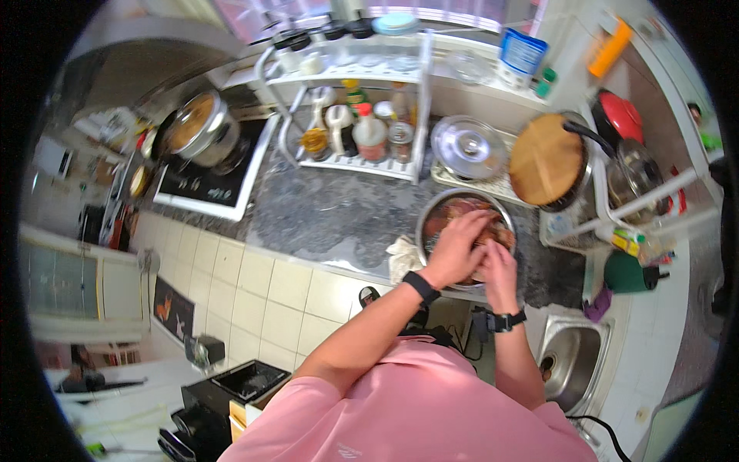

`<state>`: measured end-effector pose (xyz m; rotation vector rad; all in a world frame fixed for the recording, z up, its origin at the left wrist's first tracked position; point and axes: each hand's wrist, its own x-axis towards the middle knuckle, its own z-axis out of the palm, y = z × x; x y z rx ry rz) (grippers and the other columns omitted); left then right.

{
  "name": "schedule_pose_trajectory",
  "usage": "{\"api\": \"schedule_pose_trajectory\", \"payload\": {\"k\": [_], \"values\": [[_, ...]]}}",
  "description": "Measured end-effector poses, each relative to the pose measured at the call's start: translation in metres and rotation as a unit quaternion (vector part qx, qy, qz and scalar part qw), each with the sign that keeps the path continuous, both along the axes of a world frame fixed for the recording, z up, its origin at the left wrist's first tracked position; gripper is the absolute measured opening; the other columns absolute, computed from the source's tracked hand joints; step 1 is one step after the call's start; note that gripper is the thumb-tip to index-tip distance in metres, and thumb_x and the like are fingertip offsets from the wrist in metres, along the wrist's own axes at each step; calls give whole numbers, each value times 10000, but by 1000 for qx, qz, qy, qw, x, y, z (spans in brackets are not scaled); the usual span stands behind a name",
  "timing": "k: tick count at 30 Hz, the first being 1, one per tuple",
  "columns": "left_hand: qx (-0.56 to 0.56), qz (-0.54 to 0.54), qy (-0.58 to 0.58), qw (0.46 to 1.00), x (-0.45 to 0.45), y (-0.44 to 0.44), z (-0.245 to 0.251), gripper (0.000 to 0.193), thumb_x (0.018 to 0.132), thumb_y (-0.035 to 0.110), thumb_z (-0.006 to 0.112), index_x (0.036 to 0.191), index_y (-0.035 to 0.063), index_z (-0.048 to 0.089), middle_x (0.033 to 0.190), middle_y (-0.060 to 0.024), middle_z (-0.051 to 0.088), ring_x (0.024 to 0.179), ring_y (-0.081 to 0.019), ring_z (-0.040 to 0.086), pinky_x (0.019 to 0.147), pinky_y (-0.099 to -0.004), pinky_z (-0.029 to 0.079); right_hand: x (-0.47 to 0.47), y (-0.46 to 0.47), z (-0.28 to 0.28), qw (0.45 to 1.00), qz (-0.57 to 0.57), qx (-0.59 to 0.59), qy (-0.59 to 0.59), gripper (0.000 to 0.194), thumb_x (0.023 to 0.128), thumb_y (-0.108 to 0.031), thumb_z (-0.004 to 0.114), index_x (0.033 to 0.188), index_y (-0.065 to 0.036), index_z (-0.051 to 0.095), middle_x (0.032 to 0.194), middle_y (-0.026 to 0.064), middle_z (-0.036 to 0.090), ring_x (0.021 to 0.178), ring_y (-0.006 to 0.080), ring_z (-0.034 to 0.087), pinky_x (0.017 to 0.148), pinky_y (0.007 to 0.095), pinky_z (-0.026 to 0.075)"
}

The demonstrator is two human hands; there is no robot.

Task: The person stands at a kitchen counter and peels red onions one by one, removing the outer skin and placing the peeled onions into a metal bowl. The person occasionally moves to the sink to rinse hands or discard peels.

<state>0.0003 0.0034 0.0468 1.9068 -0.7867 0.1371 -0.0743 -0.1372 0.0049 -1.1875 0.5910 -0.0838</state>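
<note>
A round stainless steel bowl [423, 222] stands near the counter's front edge, with glossy reddish-brown pieces of what looks like raw meat [462, 206] in it. My left hand [459, 248] reaches over the near rim, its fingers stretched across the pieces. Beside it, my right hand [499, 267] bends its fingers in towards the left fingertips at the bowl's right side. Both hands touch the contents, but whether either grips a piece is hidden by the fingers. A crumpled whitish cloth [402, 259] lies against the bowl's left side.
Behind the bowl are a glass lid [470, 147] and a round wooden board [545, 159] on a pan. A white rack [358, 164] holds seasoning bottles. Left, a steel pot [205, 136] stands on a black cooktop [187, 187]. A steel sink [577, 358] is at lower right.
</note>
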Motion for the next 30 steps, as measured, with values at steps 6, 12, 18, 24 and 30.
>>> {"api": "schedule_pose_trajectory", "payload": {"k": [6,12,18,24,30], "values": [[204,0,101,974,9,22,-4,550,775,113,711,1313,19,657,1342,-180,640,1210,-419,598,1003,-457,507,2,-23,-9,982,2,-188,33,318,1070,-310,629,1142,-17,730,1040,27,721,849,77,664,668,256,523],[-367,117,367,847,20,145,-24,206,960,155,743,1097,2,755,940,11,725,821,-89,640,758,-263,532,17,-42,-20,987,-71,-128,60,344,1053,-366,639,1214,-71,713,957,-35,661,740,55,532,605,231,429],[-548,465,230,657,-62,450,-76,281,926,60,765,1088,114,542,951,-35,690,867,-123,677,734,-287,552,44,-63,-48,974,-131,-165,83,447,962,-550,702,1105,-127,708,861,-18,618,729,133,553,643,334,474],[-545,722,65,422,-227,777,-140,332,885,-36,744,1076,112,516,903,-20,622,776,-147,617,659,-304,530,47,-21,-32,966,-148,-178,117,595,1001,-585,615,1336,-95,662,1237,87,672,1046,261,650,936,443,546],[-552,715,180,389,-344,1025,-159,357,1074,364,581,1311,106,513,1142,-113,648,888,-239,661,751,-390,584,43,39,9,945,-189,-196,183,640,1026,-587,517,1506,-164,529,1483,104,562,1309,319,562,1064,485,474]]}}
